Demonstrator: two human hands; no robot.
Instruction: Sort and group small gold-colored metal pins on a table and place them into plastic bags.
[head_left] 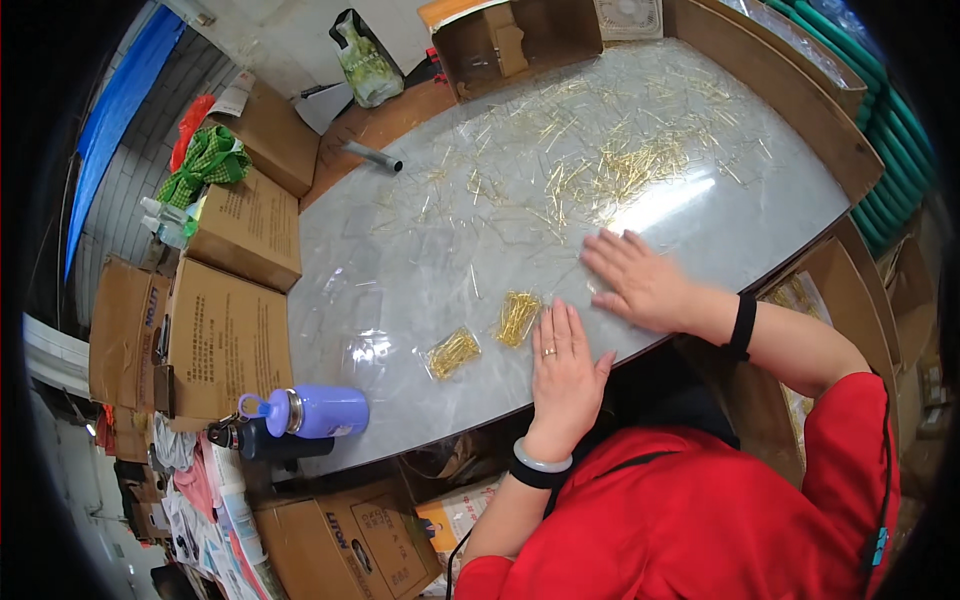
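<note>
My left hand (565,375) lies palm down near the table's front edge, its fingers straight and close together. It is beside a small pile of thin gold-coloured metal pins (517,318) and may touch its edge. A second small pile of gold pins (453,353) sits further left. My right hand (640,282), slightly blurred, rests flat or just above the tabletop with fingers stretched. Neither hand holds anything I can see. Beyond it spreads a large loose heap of gold pins (640,165), with others scattered across the grey table (400,250).
A purple bottle (328,411) and a dark bottle (285,442) stand at the table's left corner. Cardboard boxes (235,345) line the left side. A grey tube (372,156) lies at the far left; an open carton (520,50) stands behind. Cardboard strips (790,110) border the right edge.
</note>
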